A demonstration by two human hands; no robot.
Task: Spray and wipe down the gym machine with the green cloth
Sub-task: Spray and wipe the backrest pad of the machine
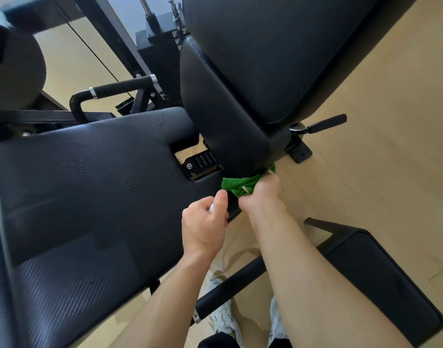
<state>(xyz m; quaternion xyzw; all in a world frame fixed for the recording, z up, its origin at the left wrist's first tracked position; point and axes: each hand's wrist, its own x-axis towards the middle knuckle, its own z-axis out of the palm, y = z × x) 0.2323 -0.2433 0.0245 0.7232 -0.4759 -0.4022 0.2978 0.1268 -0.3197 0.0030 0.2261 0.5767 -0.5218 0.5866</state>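
The gym machine has a wide black seat pad [89,187] speckled with spray droplets and an upright black back pad [253,79]. My right hand [262,193] grips the bunched green cloth [240,184] and presses it against the bottom corner of the back pad, where it meets the seat. My left hand [205,224] hovers over the seat's right edge, closed around a small white spray bottle [211,208]; only its tip shows between my fingers.
A black handle bar [115,90] with chrome rings sits behind the seat. An adjustment lever [323,124] sticks out right of the back pad. A black pad and frame bar [378,280] lie low at right. Beige floor and my white shoes [225,320] are below.
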